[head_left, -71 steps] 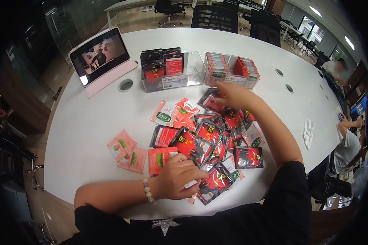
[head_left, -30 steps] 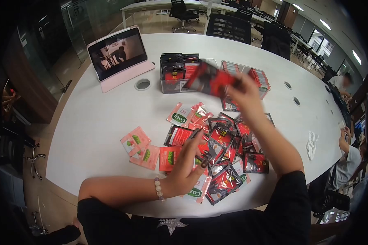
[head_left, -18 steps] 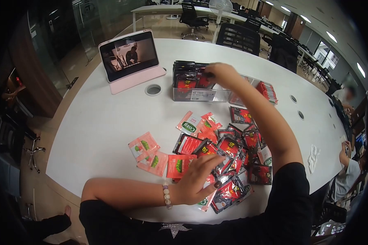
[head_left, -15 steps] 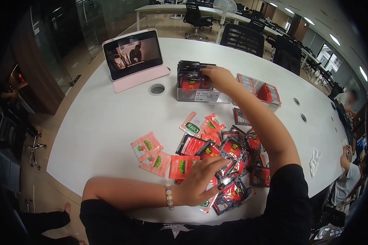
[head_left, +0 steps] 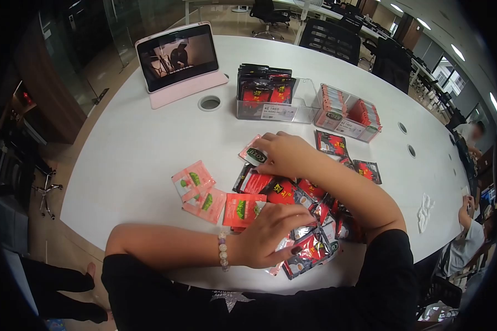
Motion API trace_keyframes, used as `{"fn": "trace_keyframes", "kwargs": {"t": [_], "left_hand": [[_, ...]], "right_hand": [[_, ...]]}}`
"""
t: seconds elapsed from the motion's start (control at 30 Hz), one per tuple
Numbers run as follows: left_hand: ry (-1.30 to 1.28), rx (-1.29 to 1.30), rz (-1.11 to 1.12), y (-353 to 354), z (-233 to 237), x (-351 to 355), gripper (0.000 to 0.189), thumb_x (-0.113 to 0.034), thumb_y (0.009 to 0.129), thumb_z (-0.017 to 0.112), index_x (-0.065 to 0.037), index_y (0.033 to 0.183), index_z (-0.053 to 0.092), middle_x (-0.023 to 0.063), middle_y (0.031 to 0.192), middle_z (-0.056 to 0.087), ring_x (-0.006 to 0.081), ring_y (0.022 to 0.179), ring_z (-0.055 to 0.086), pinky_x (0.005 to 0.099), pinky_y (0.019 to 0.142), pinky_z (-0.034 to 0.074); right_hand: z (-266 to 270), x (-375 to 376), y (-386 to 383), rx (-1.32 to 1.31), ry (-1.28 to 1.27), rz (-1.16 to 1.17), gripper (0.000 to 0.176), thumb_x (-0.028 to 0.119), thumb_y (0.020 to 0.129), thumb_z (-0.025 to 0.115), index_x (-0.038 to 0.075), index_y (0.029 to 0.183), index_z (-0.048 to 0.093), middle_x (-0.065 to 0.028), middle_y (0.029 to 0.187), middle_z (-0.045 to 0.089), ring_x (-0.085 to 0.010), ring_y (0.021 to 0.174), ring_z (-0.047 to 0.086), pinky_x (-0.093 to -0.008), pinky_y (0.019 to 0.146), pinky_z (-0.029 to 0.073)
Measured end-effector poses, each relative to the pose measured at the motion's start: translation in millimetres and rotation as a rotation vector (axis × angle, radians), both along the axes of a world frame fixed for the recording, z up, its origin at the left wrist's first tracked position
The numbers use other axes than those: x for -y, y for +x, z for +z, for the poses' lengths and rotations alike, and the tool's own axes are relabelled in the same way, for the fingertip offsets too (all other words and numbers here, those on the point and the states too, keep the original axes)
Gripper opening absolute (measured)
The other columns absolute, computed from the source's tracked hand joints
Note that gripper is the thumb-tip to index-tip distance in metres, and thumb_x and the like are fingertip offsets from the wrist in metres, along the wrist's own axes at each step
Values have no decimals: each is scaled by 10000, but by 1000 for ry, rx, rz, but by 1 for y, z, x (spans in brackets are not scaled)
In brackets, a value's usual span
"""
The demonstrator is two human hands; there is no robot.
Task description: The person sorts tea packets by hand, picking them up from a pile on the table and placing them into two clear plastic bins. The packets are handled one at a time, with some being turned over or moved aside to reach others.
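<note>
My right hand (head_left: 287, 155) is over the upper left of a sachet pile, fingers and thumb bent around the edge of a pink-and-white Cozy tea sachet (head_left: 254, 154). Fingers outstretched and thumb apart, my left hand (head_left: 270, 234) lies over the pile's near side, on or just above red-and-black sachets (head_left: 310, 255). By its fingers is a coral-red sachet (head_left: 243, 208) with a green leaf print. Two paler pink sachets (head_left: 207, 203) overlap further left. More sachets are hidden beneath both hands and my right forearm.
Behind the pile, a clear plastic box (head_left: 276, 112) holds upright red-and-black sachets. Beside it, another clear box (head_left: 345, 128) has two rows of pink and red sachets. A tablet (head_left: 176, 58) stands back left near a cable hole (head_left: 209, 103). Crumpled tissue (head_left: 425, 212) lies right; people sit beyond.
My right hand has left the black-sachet box and come down to the Cozy sachet. Red-and-black sachets show at the pile's upper right. My left hand stays over the pile; the view has tilted down slightly.
</note>
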State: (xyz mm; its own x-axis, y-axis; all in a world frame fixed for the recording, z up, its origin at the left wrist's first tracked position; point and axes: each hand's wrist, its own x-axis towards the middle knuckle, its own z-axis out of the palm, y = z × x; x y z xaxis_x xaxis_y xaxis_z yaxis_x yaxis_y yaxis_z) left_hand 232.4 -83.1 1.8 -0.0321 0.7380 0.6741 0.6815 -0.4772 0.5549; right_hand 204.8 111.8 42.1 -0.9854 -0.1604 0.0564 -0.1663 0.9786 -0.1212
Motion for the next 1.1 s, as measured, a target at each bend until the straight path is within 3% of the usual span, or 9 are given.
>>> {"fn": "trace_keyframes", "kwargs": {"t": [0.17, 0.3, 0.5, 0.53, 0.63, 0.7, 0.87, 1.03, 1.1], "left_hand": [[166, -191, -91, 7, -4, 4, 409, -327, 855, 562, -142, 1214, 498, 123, 1206, 520, 248, 994, 521, 390, 834, 356], [318, -296, -105, 15, -12, 3, 400, -280, 777, 623, -201, 1161, 542, 63, 1168, 566, 221, 976, 536, 367, 775, 360], [313, -354, -149, 14, -9, 8, 341, -297, 823, 596, -215, 1151, 553, 36, 1136, 572, 188, 961, 543, 364, 750, 348], [306, -357, -158, 13, -10, 8, 338, -302, 829, 591, -215, 1153, 552, 37, 1132, 572, 191, 961, 545, 368, 750, 349], [294, -353, -171, 12, -9, 8, 322, -304, 837, 588, -207, 1141, 553, 43, 1119, 573, 200, 962, 554, 380, 758, 348], [281, -344, -175, 12, -8, 9, 307, -299, 837, 594, -199, 1124, 553, 48, 1111, 575, 207, 960, 560, 384, 769, 346], [259, -332, -168, 11, -10, 7, 278, -286, 828, 619, -184, 1077, 547, 53, 1101, 581, 216, 947, 572, 384, 785, 341], [238, -326, -165, 10, -11, 7, 269, -302, 844, 613, -193, 1080, 547, 53, 1109, 582, 214, 947, 574, 382, 770, 336], [231, -319, -167, 10, -11, 7, 269, -310, 847, 613, -197, 1083, 549, 53, 1110, 583, 213, 949, 574, 380, 773, 334]], "right_hand": [[16, 25, 14, 217, 44, -3, 626, 426, 707, 742, 51, 1165, 540, -128, 1087, 583, -338, 1010, 569, -431, 811, 484], [10, 25, 20, 311, -76, -6, 601, 374, 702, 761, 55, 1146, 513, -147, 914, 628, -345, 945, 599, -433, 775, 478], [4, -1, 12, 345, -618, 73, 274, 189, 779, 703, 26, 958, 576, -57, 699, 592, -181, 732, 623, -291, 641, 463], [11, -4, 12, 291, -714, 88, 182, 164, 768, 700, 21, 808, 595, -44, 740, 591, -148, 624, 556, -294, 577, 436], [59, -14, 27, 247, -824, -22, 125, 117, 815, 663, 32, 864, 585, 3, 720, 564, -67, 685, 528, -234, 611, 426], [49, -43, 14, -118, -989, 99, 90, 97, 833, 642, 41, 873, 584, 2, 752, 574, -55, 690, 536, -235, 613, 438], [75, -103, -9, -558, -753, -198, 100, 69, 841, 623, -1, 882, 564, -35, 752, 591, -98, 618, 563, -275, 571, 443], [18, -141, -69, -322, -685, -373, 126, 68, 786, 663, 3, 881, 612, -118, 764, 653, -193, 705, 653, -331, 610, 493], [-14, -144, -91, -248, -393, -306, 174, 120, 741, 706, 11, 859, 638, -147, 791, 662, -280, 784, 662, -369, 675, 504]]}}
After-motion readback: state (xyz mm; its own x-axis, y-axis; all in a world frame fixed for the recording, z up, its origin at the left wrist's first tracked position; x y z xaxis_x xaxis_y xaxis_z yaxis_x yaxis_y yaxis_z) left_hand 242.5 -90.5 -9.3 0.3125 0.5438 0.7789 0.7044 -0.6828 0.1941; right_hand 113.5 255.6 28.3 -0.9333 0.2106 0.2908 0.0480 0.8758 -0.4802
